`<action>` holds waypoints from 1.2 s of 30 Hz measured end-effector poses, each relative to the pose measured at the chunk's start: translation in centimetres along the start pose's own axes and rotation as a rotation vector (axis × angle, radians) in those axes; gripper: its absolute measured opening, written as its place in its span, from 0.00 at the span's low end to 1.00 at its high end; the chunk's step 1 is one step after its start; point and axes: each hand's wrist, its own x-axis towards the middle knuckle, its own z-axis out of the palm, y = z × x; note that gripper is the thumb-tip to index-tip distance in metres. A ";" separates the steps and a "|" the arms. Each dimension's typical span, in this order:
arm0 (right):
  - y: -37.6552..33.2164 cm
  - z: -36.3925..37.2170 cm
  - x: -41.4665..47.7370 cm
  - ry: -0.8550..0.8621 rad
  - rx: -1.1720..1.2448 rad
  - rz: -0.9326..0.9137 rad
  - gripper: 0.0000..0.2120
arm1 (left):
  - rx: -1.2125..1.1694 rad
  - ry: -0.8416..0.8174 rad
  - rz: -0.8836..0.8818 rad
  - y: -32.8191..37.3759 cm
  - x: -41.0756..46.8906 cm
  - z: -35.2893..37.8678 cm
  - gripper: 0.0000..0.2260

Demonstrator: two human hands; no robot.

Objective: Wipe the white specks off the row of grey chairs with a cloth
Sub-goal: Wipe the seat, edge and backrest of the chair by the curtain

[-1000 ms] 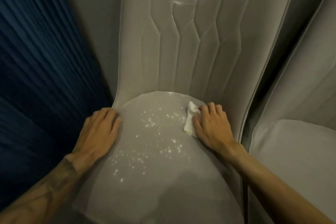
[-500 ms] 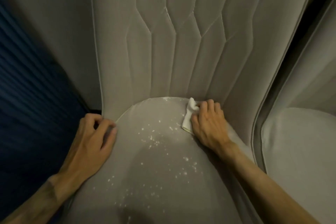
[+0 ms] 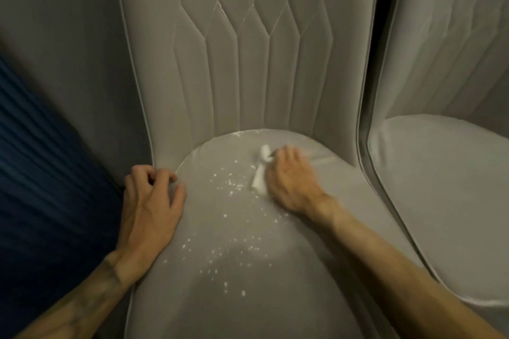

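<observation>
Two grey chairs [image 3: 248, 91], second cut off beyond the right hand [image 3: 292, 181], one white cloth [image 3: 259, 181] bunched in its blurred grip, left hand [image 3: 150, 201] loose, empty, white specks [image 3: 231, 190] lay uncounted between them.

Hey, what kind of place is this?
Probably a banquet or event hall, not certain: a quilted chair with a twin chair close beside it, and a pleated blue drape on the left.

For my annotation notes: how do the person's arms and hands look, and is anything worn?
Both arms are bare, no sleeves in view. The left hand and right hand wear no gloves; no ring, watch or bracelet shows, though the right hand is blurred. The left forearm carries dark, smudgy markings, probably a tattoo; the right forearm shows none.
</observation>
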 end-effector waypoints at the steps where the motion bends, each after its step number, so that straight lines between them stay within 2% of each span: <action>1: -1.8 0.0 -0.9 0.006 0.054 -0.104 0.20 | 0.015 -0.006 0.017 0.1 0.0 -0.2 0.08; 3: -2.6 -0.8 -2.3 0.029 0.135 -0.188 0.19 | 0.041 -0.026 0.049 0.3 0.3 -0.6 0.08; 5: -0.3 -1.6 -1.9 0.049 0.113 -0.120 0.15 | 0.087 -0.020 0.068 0.5 0.7 -1.1 0.08; 9: 4.7 -1.4 0.9 0.004 -0.024 0.383 0.16 | 0.129 0.020 0.051 0.8 1.1 -0.7 0.09; 10: 3.7 -1.0 1.5 -0.001 -0.057 0.388 0.17 | 0.128 0.025 0.036 0.8 1.1 -0.5 0.08; 11: 1.8 -0.4 1.9 -0.015 -0.067 0.309 0.18 | 0.129 0.031 0.027 0.7 1.2 -0.3 0.08; 13: -2.7 0.5 1.6 0.011 0.045 0.029 0.19 | 0.140 0.039 0.033 0.5 1.1 -0.1 0.08; 15: -4.0 0.1 0.7 0.072 0.146 -0.126 0.14 | 0.134 0.046 0.041 0.4 1.0 -0.1 0.07; 17: -1.2 -0.8 1.2 0.070 0.159 -0.089 0.13 | 0.118 0.045 0.033 0.4 1.1 -0.1 0.08; 18: 0.7 -0.9 1.9 0.056 0.116 -0.003 0.14 | 0.112 0.043 0.029 0.5 1.1 -0.1 0.08; 21: 4.1 -1.4 4.4 -0.007 0.010 0.405 0.16 | 0.113 0.056 0.008 0.5 1.1 0.1 0.08; 22: 3.5 -1.1 5.3 -0.012 -0.005 0.445 0.16 | 0.109 0.057 0.003 0.4 1.1 0.3 0.08; 24: 0.1 0.1 6.7 -0.010 0.001 0.285 0.17 | 0.098 0.053 -0.005 0.3 1.1 0.5 0.08; 26: -3.3 1.2 6.1 0.021 0.112 0.026 0.16 | 0.084 0.042 -0.016 0.1 1.2 0.6 0.08; 28: -3.8 1.0 4.5 0.066 0.189 -0.117 0.15 | 0.074 0.044 -0.017 0.0 1.1 0.6 0.08; 30: -0.9 0.1 4.3 0.064 0.133 -0.083 0.15 | 0.075 0.051 -0.007 0.1 1.1 0.6 0.08; 33: 3.4 -0.4 6.5 -0.023 -0.046 0.255 0.16 | 0.078 0.067 -0.019 0.1 1.2 0.8 0.09; 34: 3.2 -0.5 7.2 -0.050 -0.078 0.317 0.16 | 0.077 0.069 -0.016 0.0 1.1 0.9 0.09; 36: -0.3 0.4 8.1 -0.037 -0.068 0.193 0.19 | 0.076 0.073 -0.008 -0.1 1.1 1.0 0.09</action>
